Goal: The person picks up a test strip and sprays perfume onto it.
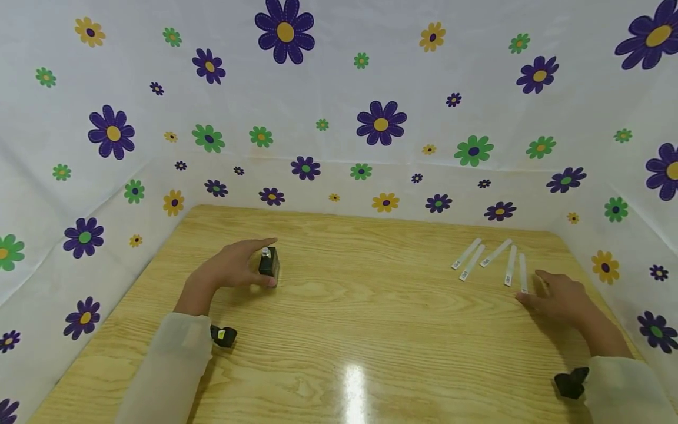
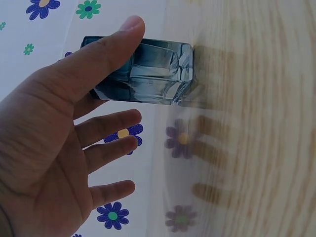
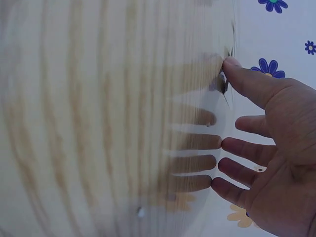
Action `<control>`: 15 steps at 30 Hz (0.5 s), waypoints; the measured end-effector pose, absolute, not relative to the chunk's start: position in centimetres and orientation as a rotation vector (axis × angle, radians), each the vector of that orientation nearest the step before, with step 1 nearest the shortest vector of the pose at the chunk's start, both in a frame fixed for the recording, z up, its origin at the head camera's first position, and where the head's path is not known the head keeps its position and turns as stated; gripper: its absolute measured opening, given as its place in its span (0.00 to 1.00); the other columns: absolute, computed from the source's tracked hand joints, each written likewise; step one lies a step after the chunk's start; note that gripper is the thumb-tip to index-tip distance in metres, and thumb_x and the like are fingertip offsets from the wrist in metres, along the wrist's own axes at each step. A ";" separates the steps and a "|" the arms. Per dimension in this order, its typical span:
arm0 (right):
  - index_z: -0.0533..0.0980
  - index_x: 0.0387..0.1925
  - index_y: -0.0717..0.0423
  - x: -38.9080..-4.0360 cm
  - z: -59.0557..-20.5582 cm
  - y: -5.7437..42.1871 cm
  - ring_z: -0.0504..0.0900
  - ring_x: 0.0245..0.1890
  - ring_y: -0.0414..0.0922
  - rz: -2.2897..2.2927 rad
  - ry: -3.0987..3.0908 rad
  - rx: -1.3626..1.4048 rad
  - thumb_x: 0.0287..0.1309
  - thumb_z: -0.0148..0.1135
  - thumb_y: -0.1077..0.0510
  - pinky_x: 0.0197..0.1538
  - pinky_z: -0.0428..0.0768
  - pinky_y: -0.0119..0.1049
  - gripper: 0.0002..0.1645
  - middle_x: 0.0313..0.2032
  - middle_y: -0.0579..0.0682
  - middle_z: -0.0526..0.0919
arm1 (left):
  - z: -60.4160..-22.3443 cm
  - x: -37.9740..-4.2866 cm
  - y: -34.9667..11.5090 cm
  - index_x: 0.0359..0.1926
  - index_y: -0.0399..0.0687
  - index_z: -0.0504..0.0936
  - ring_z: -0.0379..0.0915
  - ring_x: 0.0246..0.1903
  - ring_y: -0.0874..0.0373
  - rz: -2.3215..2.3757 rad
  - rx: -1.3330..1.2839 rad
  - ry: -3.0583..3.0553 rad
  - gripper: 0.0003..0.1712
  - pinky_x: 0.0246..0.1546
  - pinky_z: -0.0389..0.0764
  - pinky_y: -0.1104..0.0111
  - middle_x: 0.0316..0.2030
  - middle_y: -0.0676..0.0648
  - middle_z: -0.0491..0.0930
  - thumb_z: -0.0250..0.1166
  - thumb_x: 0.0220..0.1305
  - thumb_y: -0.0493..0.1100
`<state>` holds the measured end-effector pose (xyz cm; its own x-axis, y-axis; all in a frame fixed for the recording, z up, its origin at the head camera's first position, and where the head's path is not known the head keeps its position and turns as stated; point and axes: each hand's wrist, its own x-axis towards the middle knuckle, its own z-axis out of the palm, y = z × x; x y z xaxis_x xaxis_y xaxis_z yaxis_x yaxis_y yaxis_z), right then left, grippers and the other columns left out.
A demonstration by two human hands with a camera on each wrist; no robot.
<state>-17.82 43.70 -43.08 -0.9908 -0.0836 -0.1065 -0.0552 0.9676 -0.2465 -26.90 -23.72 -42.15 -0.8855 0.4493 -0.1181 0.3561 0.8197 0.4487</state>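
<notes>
On the left of the table, my left hand (image 1: 233,266) holds a dark, square glass perfume bottle (image 1: 269,266) with a clear knob on top. The left wrist view shows the thumb across one face of the bottle (image 2: 160,66) and the index finger mostly hidden behind it, while the other fingers spread away. Over on the right, my right hand (image 1: 562,299) has its fingers extended, fingertips close to the tabletop. Its thumb tip is right at the labelled end of the nearest white paper strip (image 1: 523,272).
Several more white paper strips (image 1: 495,253), each with small print at one end, lie fanned out at the back right of the wooden table (image 1: 360,306). A flower-patterned cloth (image 1: 328,88) hangs behind and along both sides.
</notes>
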 end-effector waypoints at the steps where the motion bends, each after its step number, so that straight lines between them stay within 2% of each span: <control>1: 0.62 0.62 0.88 -17.8 -43.1 43.9 0.66 0.56 0.83 -0.367 3.001 -0.103 0.69 0.63 0.39 0.55 0.68 0.75 0.53 0.57 0.88 0.66 | -42.2 -27.0 -23.7 0.80 0.57 0.60 0.56 0.74 0.37 0.633 0.625 2.780 0.62 0.69 0.60 0.39 0.76 0.41 0.62 0.76 0.50 0.71; 6: 0.65 0.59 0.88 -17.7 -43.0 44.8 0.74 0.50 0.80 -0.399 2.983 -0.085 0.67 0.66 0.40 0.50 0.75 0.69 0.50 0.49 0.86 0.74 | -42.4 -27.3 -23.6 0.76 0.53 0.66 0.58 0.73 0.37 0.670 0.602 2.763 0.59 0.69 0.61 0.40 0.73 0.41 0.66 0.77 0.48 0.71; 9: 0.65 0.59 0.87 -17.5 -42.7 44.9 0.79 0.44 0.74 -0.465 2.960 -0.049 0.66 0.68 0.42 0.46 0.79 0.64 0.49 0.44 0.81 0.78 | -42.3 -27.3 -23.6 0.75 0.51 0.67 0.58 0.73 0.37 0.696 0.577 2.750 0.58 0.69 0.62 0.40 0.72 0.39 0.67 0.78 0.48 0.70; 13: 0.63 0.61 0.86 -17.3 -42.3 44.6 0.82 0.39 0.65 -0.523 2.945 -0.013 0.65 0.70 0.44 0.42 0.81 0.60 0.49 0.41 0.76 0.81 | -42.2 -27.2 -23.6 0.72 0.51 0.70 0.63 0.70 0.38 0.759 0.561 2.732 0.55 0.67 0.65 0.40 0.68 0.38 0.72 0.80 0.48 0.67; 15: 0.63 0.62 0.85 -17.3 -42.3 44.6 0.82 0.39 0.65 -0.547 2.944 -0.008 0.64 0.71 0.46 0.42 0.81 0.60 0.48 0.41 0.75 0.81 | -42.2 -27.2 -23.5 0.70 0.51 0.71 0.67 0.68 0.39 0.792 0.562 2.725 0.52 0.66 0.66 0.40 0.65 0.39 0.75 0.80 0.48 0.65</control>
